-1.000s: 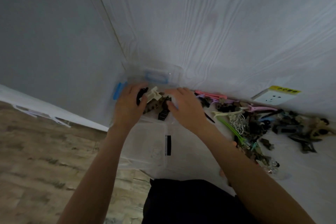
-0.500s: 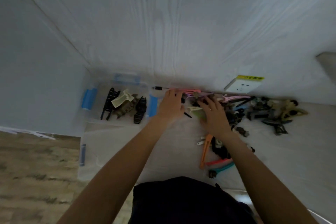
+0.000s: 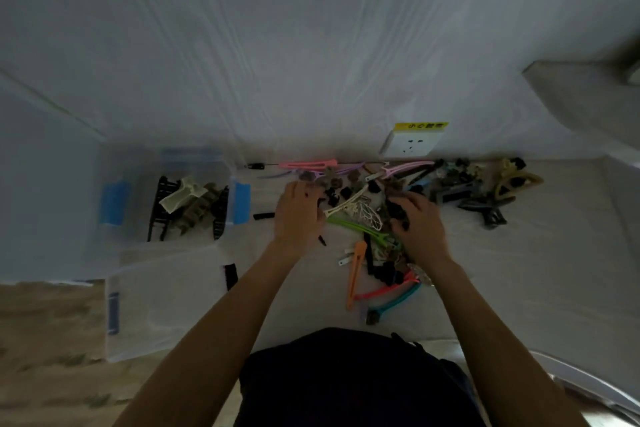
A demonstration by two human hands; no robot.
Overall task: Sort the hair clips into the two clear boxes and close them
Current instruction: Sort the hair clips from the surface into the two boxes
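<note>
1. While a white table (image 3: 519, 270) spreads below a pale wall, a clear box (image 3: 138, 163) sits at its left, open, holding black and beige claw clips (image 3: 188, 206).
2. A second clear box (image 3: 162, 302) lies nearer.
3. A heap of hair clips (image 3: 367, 218) spans the middle.
4. The left hand (image 3: 298, 215) curls into the heap; what it grasps cannot be told.
5. The right hand (image 3: 417, 222) grasps a dark clip (image 3: 398, 213).
</note>
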